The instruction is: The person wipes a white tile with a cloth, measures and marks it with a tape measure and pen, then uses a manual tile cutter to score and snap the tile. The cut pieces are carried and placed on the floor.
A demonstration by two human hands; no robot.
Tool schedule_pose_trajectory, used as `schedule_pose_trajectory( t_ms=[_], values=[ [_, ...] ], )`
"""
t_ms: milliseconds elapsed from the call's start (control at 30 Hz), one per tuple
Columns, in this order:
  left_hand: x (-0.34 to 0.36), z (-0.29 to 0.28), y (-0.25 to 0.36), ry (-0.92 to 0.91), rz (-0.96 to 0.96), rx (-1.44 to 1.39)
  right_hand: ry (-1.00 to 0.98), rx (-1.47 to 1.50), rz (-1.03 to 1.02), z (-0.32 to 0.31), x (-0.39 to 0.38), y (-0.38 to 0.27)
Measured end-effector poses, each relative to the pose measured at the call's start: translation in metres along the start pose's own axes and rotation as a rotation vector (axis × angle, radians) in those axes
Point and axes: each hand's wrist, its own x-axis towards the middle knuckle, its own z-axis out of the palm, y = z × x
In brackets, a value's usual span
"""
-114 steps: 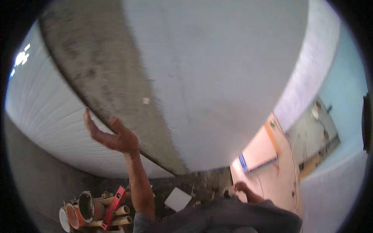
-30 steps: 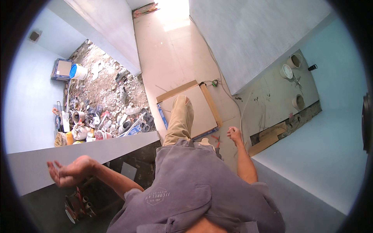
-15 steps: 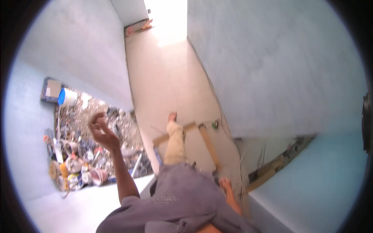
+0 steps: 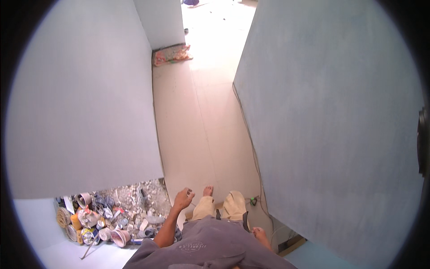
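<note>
My left hand (image 4: 183, 198) hangs beside my left thigh, fingers loosely bent and apart, holding nothing that I can see. My right hand (image 4: 258, 232) is low beside my right thigh with curled fingers; what they hold, if anything, is too small to make out. My grey top and tan trousers are below, and a bare foot (image 4: 208, 191) stands on the pale tiled floor (image 4: 201, 134). A small green object (image 4: 253, 201) lies near my right leg, beside a cable (image 4: 247, 136) along the wall's foot.
Pale walls (image 4: 76, 98) (image 4: 327, 112) flank the passage, which leads to a bright opening (image 4: 217, 22). A reddish bundle (image 4: 172, 55) lies at the left wall's corner. Rubble (image 4: 142, 201), buckets (image 4: 120, 237) and mixed containers fill an area at lower left.
I have moved forward into the passage; the board with orange edges is now mostly hidden below me. My left hand has dropped from its raised place over the rubble to my side.
</note>
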Motion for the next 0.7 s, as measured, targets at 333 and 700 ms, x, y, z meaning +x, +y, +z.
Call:
schedule_pose_trajectory(
  t_ms=[333,700],
  values=[
    [0.169,-0.085,0.006,-0.062,-0.349,-0.354,-0.033,-0.136,-0.277,0.050,0.134,-0.327],
    [0.271,-0.149,0.076,0.056,-0.569,-0.834,-0.264,-0.569,-0.550,0.109,0.253,-0.776]
  ],
)
